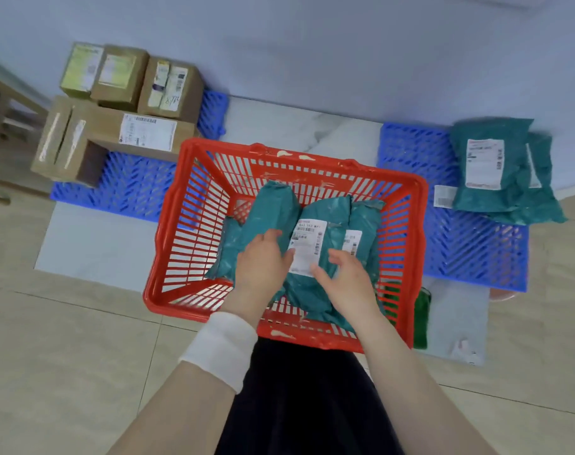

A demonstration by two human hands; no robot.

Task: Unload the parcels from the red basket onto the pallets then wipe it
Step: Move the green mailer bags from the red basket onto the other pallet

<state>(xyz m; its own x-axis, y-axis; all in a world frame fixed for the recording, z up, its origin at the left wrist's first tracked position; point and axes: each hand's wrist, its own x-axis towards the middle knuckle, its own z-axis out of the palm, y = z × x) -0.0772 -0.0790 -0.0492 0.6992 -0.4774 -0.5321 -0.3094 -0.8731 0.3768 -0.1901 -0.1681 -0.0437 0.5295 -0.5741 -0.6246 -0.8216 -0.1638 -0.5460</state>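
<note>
A red plastic basket (194,205) stands on the floor in front of me, holding several teal mailer parcels. The middle parcel (312,205) carries a white label and lies between two others (273,205) (364,224). My left hand (263,261) rests on the parcels at the left of the label, fingers fairly straight. My right hand (341,270) reaches over the labelled parcel with fingers spread and lightly bent, touching it. Two blue pallets lie beyond: the left pallet (135,185) bears cardboard boxes, the right pallet (469,244) bears teal parcels (496,165).
Several cardboard boxes (115,133) are stacked on the left pallet by the wall. A wooden piece of furniture (4,126) stands at the far left. A green object (422,316) shows behind the basket's right corner. A white sheet covers the floor between the pallets.
</note>
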